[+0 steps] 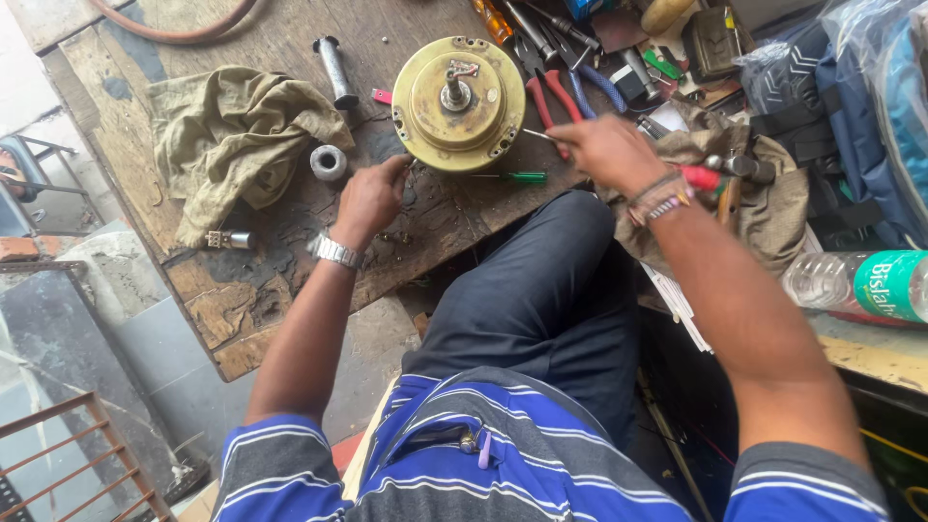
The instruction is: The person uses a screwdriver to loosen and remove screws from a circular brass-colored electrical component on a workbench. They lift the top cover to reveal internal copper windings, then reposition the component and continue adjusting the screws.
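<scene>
Brass-coloured and round, the metal fan-motor housing [458,102] sits on the scarred wooden surface [242,290] with its steel shaft pointing up. At about seven o'clock from it, the left hand [370,198] rests on the board, fingers curled down against the wood by the housing's rim; whether they pinch a small part I cannot tell. At about four o'clock, the right hand [607,150] has its fingers closed on a thin metal rod or probe [537,134], whose tip points at the housing's edge. A green-handled screwdriver [514,177] lies just below the housing, red-handled pliers [549,97] at three o'clock, a crumpled olive rag [237,135] at nine o'clock, and a small grey cylindrical bush [329,161] between rag and housing. To do this well, I judge the left hand should steady the housing firmly while the thin tool stays low and level against the rim, so it does not slip off.
</scene>
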Tool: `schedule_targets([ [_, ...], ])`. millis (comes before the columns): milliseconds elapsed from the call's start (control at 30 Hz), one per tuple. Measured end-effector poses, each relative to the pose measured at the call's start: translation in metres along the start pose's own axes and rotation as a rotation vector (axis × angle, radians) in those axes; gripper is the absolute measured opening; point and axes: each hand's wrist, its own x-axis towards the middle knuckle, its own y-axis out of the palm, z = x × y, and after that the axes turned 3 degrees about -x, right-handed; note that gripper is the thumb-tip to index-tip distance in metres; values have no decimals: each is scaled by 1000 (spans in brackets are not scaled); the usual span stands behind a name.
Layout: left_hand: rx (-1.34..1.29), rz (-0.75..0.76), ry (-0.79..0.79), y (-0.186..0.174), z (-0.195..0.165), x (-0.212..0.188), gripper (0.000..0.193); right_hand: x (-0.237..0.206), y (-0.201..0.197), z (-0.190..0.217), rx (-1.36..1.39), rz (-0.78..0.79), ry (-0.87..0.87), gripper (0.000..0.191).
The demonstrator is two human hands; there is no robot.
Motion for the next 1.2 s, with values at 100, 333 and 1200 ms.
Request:
schedule_targets([
  [100,-37,-172,112,12,6,-3,29,-39,20,2,108,-98,1,35],
  [333,110,-196,115,17,17,22,27,-49,18,-19,-150,-291,131,24],
  [1200,-20,-278,151,25,2,49,13,52,10,-68,-3,-345,-78,22],
])
